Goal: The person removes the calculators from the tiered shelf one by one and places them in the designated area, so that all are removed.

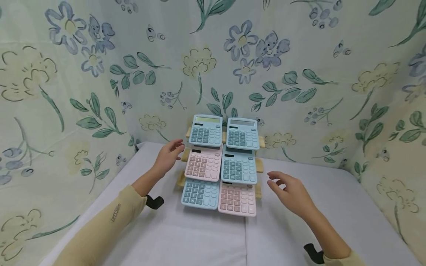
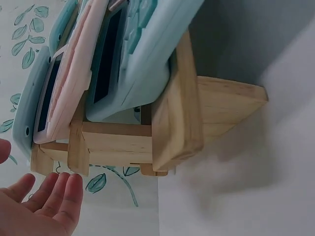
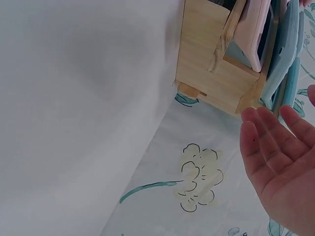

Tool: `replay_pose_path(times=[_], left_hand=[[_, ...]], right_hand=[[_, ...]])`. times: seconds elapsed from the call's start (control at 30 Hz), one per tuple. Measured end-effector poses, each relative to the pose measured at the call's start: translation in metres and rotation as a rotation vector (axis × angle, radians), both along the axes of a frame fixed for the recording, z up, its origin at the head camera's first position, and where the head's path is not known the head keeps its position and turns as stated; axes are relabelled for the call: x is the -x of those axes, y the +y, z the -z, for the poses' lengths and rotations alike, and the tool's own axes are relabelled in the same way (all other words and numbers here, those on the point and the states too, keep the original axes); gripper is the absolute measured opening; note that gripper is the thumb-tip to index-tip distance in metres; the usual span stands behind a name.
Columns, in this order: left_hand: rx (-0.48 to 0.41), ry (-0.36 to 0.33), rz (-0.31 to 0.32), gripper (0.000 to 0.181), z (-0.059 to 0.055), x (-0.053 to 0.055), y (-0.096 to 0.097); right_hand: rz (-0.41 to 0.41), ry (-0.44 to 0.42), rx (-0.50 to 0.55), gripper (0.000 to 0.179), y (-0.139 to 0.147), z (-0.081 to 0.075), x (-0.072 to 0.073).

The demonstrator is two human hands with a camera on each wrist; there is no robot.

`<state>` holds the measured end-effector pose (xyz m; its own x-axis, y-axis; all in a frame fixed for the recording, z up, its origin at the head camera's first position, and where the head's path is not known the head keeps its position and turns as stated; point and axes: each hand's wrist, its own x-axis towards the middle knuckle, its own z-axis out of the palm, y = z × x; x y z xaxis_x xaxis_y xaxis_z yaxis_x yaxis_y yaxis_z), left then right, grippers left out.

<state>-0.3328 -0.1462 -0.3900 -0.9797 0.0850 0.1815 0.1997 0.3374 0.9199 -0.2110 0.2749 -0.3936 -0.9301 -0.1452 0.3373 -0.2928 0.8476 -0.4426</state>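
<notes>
Several calculators stand in two columns on a tiered wooden rack (image 2: 179, 108). Both in the top row are blue, the left one (image 1: 205, 130) and the right one (image 1: 243, 133). The middle row pairs a pink calculator (image 1: 203, 163) on the left with a blue one (image 1: 238, 164). Below them are a blue calculator (image 1: 200, 194) and, to its right, a pink one (image 1: 237, 198). My left hand (image 1: 169, 156) hovers beside the rack's left side, fingers loosely bent and holding nothing. On the other side my right hand (image 1: 288, 192) is apart from the rack, fingers relaxed, palm empty.
A white cloth (image 1: 213, 236) covers the table, with a seam running toward the front. Floral curtains (image 1: 213, 44) hang behind the rack and at both sides. Dark straps show on both wrists.
</notes>
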Motion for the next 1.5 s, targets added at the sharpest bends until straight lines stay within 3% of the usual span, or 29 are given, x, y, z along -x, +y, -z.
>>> replay_pose_path(times=[0.17, 0.43, 0.8, 1.07, 1.33, 1.5], left_hand=[[-0.066, 0.028, -0.032, 0.049, -0.007, 0.017, 0.009], [-0.052, 0.088, -0.044, 0.047, -0.012, 0.037, 0.017], [0.031, 0.111, -0.032, 0.042, -0.006, 0.048, 0.015], [0.067, 0.083, -0.034, 0.041, -0.01, 0.05, 0.01], [0.066, 0.088, -0.05, 0.042, -0.006, 0.052, 0.009], [0.105, 0.094, -0.046, 0.041, -0.009, 0.052, 0.009]], right_hand=[[0.0, 0.004, 0.009, 0.037, -0.003, 0.0, 0.0], [0.009, 0.001, 0.022, 0.039, -0.005, -0.005, 0.002], [-0.019, -0.008, 0.056, 0.046, -0.008, -0.008, 0.009], [-0.039, 0.008, 0.163, 0.047, -0.013, -0.021, 0.032], [0.087, -0.083, 0.355, 0.057, -0.028, -0.033, 0.062], [0.118, -0.141, 0.495, 0.058, -0.031, -0.038, 0.078]])
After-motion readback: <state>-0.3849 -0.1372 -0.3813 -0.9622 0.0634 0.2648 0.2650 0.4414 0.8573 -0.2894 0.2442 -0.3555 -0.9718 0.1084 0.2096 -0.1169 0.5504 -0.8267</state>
